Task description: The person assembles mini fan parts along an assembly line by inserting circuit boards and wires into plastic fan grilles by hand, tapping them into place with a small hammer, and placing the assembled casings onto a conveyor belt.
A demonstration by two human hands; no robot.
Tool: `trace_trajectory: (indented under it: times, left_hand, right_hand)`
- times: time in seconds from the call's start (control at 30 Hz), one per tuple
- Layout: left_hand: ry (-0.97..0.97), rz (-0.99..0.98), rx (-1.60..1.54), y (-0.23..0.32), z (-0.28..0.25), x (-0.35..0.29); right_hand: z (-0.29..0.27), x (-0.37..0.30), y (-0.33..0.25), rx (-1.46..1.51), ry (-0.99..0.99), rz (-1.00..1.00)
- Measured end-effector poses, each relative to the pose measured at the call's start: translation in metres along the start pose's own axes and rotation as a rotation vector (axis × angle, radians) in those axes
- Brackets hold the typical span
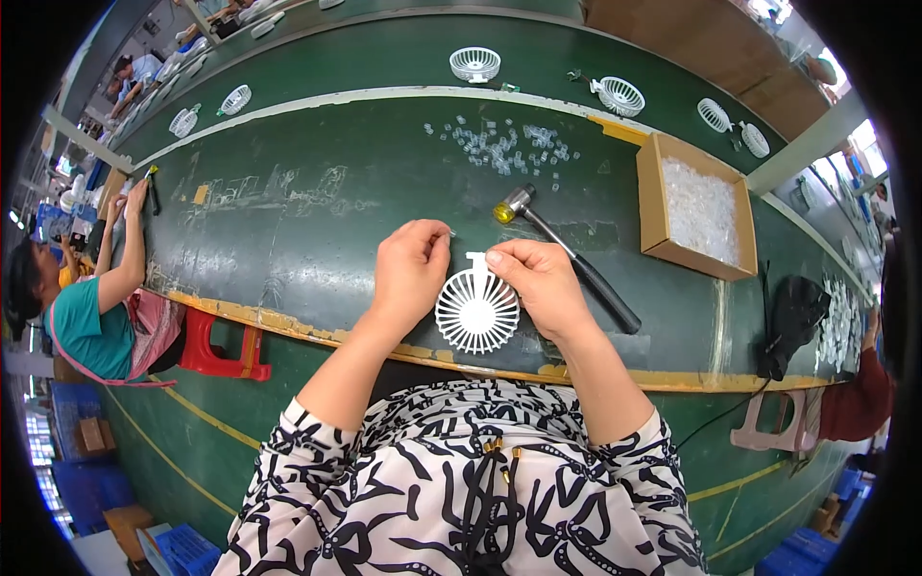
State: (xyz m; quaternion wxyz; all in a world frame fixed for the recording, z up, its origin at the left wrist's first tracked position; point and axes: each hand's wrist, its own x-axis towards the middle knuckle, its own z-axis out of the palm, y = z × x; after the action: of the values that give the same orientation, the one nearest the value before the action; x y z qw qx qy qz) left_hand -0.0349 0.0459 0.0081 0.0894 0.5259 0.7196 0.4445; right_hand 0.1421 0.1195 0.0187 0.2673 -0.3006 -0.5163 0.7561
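In my right hand (538,280) is a white round plastic fan grille (477,317) with radiating slats. Thumb and fingers pinch it by the short neck at its top, and its round part hangs toward me over the table's near edge. My left hand (413,269) is closed in a pinch just left of that neck. A tiny clear plastic piece (452,233) shows at its fingertips, mostly hidden. Beyond both hands lies a hammer (576,254) with a yellow-tipped head and black handle. Several small clear plastic pieces (499,146) are scattered farther back.
At right stands an open cardboard box (653,206) of clear pieces, near a black bag (795,322). More white grilles (474,63) lie on the strip behind the green table (288,259). A co-worker (101,317) works at far left beside a red stool (223,346).
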Motion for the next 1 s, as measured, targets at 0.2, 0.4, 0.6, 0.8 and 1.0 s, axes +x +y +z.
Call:
trace_trajectory:
  times: [0.2,0.4,0.6,0.8,1.0]
  left_hand:
    - [-0.112,0.393,0.444,-0.003,0.003,-0.002]
    - [-0.118,-0.349,-0.408,-0.014,-0.006,-0.008]
    - [-0.358,-0.721,-1.117,0.008,-0.026,-0.010]
    - [-0.377,-0.699,-1.196,0.010,-0.028,-0.016]
    - [-0.398,-0.664,-1.204,0.010,-0.029,-0.018]
  right_hand:
    - [-0.015,-0.003,0.000,0.019,0.068,0.024]
    - [-0.017,-0.004,-0.001,0.017,0.032,0.034]
    - [-0.011,-0.004,0.000,0.065,-0.036,0.046]
    - [-0.005,-0.004,0.001,0.064,-0.101,0.030]
    - [-0.005,-0.005,0.002,0.028,-0.107,0.021]
